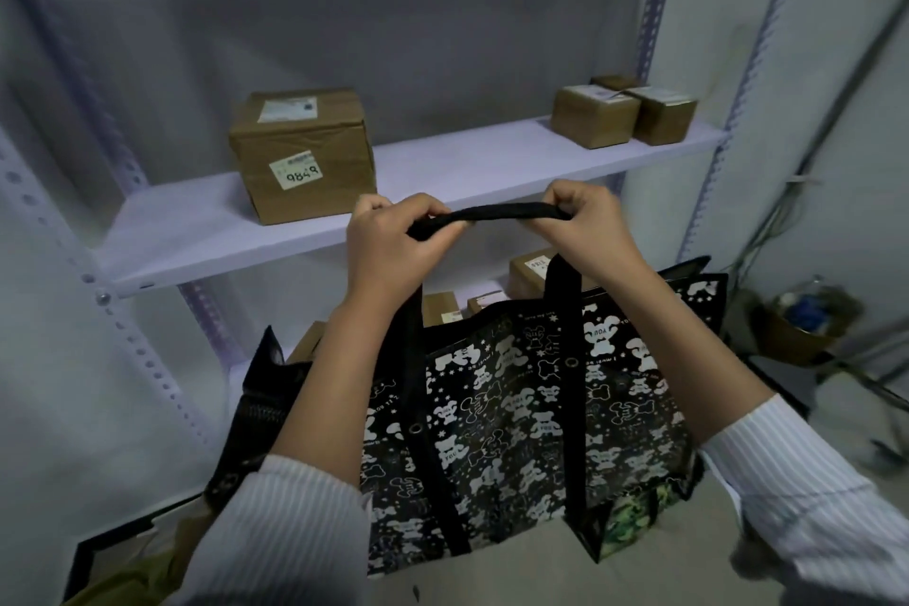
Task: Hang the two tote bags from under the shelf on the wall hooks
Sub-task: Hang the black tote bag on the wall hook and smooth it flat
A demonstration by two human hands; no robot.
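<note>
A large black tote bag [521, 413] printed with white bears hangs in front of me, held up by its black strap handle [497, 213]. My left hand [388, 244] is closed on the left end of the handle. My right hand [585, 224] pinches the right end. The strap stretches level between the two hands, at the height of the middle shelf's front edge. A second bag with a green leafy pattern [634, 509] peeks out at the lower right, behind the black bag. No wall hooks are in view.
A pale metal shelf unit [206, 231] stands straight ahead. On it sit a big cardboard box [302, 155] at the left and smaller boxes [622, 113] at the right, with more boxes on the level below. A box of clutter [806, 325] and cables lie at the right wall.
</note>
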